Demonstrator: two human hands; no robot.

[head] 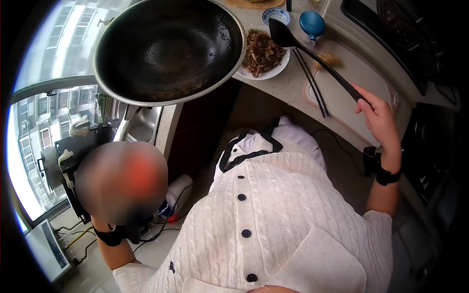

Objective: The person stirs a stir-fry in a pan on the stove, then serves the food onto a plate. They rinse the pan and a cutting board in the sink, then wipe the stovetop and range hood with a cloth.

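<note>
A dark wok (172, 55) with a metal rim is held up at upper left, its inside coated with a wet sheen. Its handle (126, 122) runs down into a blurred patch covering my left hand (121, 183), so the fingers themselves are hidden. My right hand (381, 121) grips the handle end of a black cooking spatula (326, 64). The spatula's head hangs near the right side of a white plate (271, 75). On that plate lies a heap of cooked sliced meat (263, 53), partly behind the wok's rim.
Black chopsticks (311, 82) lie partly on a pale cutting board (351, 99), near a yellowish piece of food (328, 61). A blue-patterned dish (277, 15) and a blue-lidded container (312, 25) stand behind. A metal sink (144, 126) is below the wok; windows (44, 121) line the left.
</note>
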